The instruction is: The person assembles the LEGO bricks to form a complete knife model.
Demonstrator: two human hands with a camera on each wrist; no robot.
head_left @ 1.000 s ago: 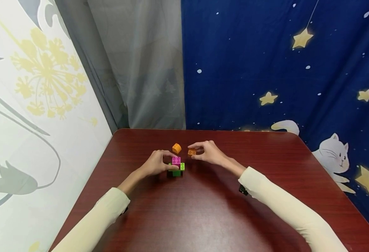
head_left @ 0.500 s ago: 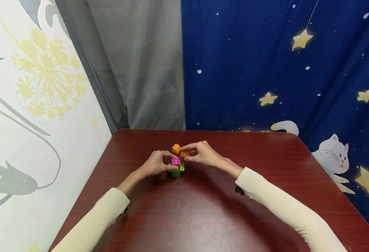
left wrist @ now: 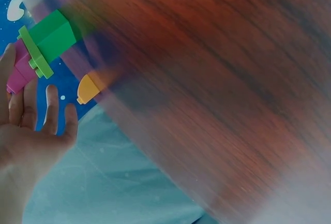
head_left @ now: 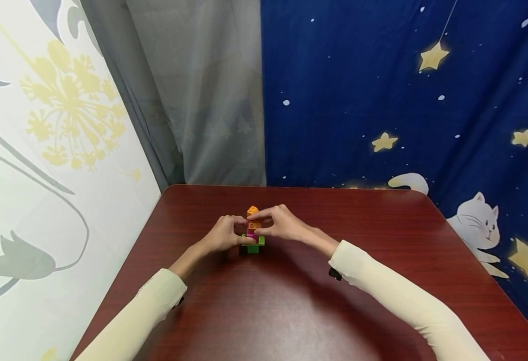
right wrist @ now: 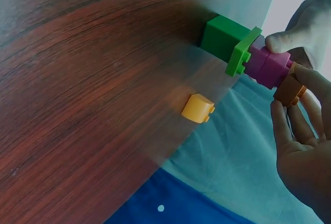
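A stack stands on the table: a dark green block (right wrist: 223, 38) at the bottom, a light green plate (right wrist: 242, 53) over it, and magenta bricks (right wrist: 266, 66) above. My left hand (head_left: 221, 233) grips the magenta part between thumb and fingers. My right hand (head_left: 286, 223) pinches a darker orange brick (right wrist: 289, 89) at the top of the magenta bricks. Whether that brick is pressed fully on cannot be told. Behind the stack lies a lighter orange brick with a curved side (right wrist: 198, 108), apart from both hands; the right fingers partly cover it in the head view.
The dark red wooden table (head_left: 273, 311) carries the stack near its far side. Grey (head_left: 219, 100) and blue starry curtains (head_left: 358, 100) hang beyond the far edge. A patterned white wall (head_left: 29, 200) runs along the left.
My right hand has moved left with the darker orange brick, from beside the stack to the top of the magenta bricks. My left hand keeps its grip in place.
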